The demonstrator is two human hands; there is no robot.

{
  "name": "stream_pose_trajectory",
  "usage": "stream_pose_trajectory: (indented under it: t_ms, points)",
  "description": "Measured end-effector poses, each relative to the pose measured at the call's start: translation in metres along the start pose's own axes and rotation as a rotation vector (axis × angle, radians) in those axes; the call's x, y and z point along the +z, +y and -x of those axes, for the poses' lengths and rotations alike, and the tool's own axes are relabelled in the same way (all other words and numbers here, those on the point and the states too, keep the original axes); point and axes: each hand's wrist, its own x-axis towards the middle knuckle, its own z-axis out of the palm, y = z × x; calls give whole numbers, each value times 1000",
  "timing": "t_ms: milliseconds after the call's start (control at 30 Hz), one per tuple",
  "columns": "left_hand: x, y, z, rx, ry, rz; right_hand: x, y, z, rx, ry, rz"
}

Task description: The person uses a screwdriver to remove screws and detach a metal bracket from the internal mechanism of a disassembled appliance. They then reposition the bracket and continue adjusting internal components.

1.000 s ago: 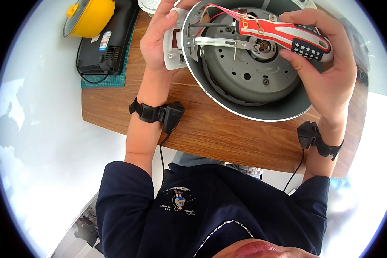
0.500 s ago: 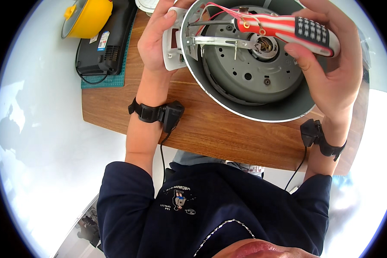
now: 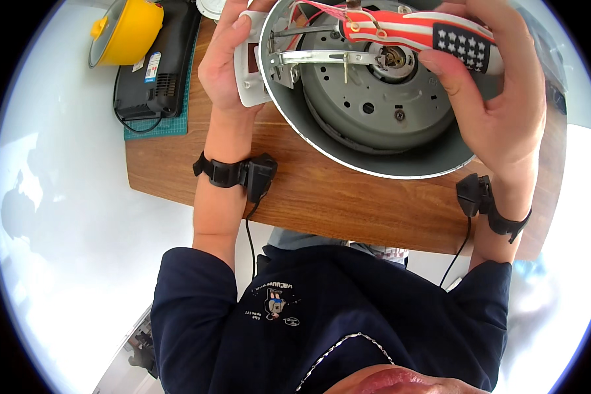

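Note:
A round grey metal appliance housing [image 3: 348,164], seemingly a rice cooker body, lies with its hollow inside facing up. Within it are a drilled round plate [image 3: 374,121], a metal lever strip [image 3: 328,57] and red wires with ring terminals. My left hand [image 3: 226,62] is closed on a white panel [image 3: 251,82] against the housing's left outer wall. In my right hand [image 3: 505,105] is a screwdriver [image 3: 400,29] with a red, white and black star-patterned handle. Its shaft points left across the housing to the inner wall behind the panel; the tip is hard to make out.
The wooden table [image 3: 295,190] carries a black flat appliance [image 3: 157,72] on a green cutting mat [image 3: 154,130] at the far left. A yellow pot [image 3: 134,33] rests on that appliance. Part of a white round thing [image 3: 211,8] shows at the top edge.
The housing, panel, both hands and screwdriver sit slightly farther left and up in the picture. Both hands keep their holds, and the screwdriver still points at the left inner wall.

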Motion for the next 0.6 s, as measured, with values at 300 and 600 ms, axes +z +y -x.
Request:
stream_pose_trajectory:
  t_ms: [300,600]
  points:
    - [2,-2,1,15,6,12,-15,-20,-8,292,-99,216]
    - [3,-5,2,23,20,1,-14,-7,-3,59,-100,10]
